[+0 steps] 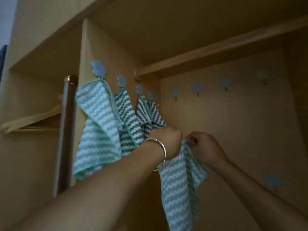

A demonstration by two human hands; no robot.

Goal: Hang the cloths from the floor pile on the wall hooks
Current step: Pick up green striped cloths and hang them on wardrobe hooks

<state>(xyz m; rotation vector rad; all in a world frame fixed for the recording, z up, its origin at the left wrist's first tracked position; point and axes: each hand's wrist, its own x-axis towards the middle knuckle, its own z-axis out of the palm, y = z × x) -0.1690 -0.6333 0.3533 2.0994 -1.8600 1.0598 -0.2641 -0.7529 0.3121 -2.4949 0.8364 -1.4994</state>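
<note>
So left hand (168, 139) and right hand (205, 147) each have a pinch grip on the top corner of the striped cloth (180, 184), probably lining it up for a free hook (175, 94).

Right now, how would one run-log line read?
step: hanging striped cloth | left hand: grips its top | right hand: pinches its corner | hung cloths: on side hooks | back hooks: bare

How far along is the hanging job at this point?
Done: about four striped cloths hang from the side-wall hooks. In hand: left hand and right hand pinch the top edge of another cloth, not yet hooked. Left: back-wall hooks are bare; the floor pile is out of view.
</note>
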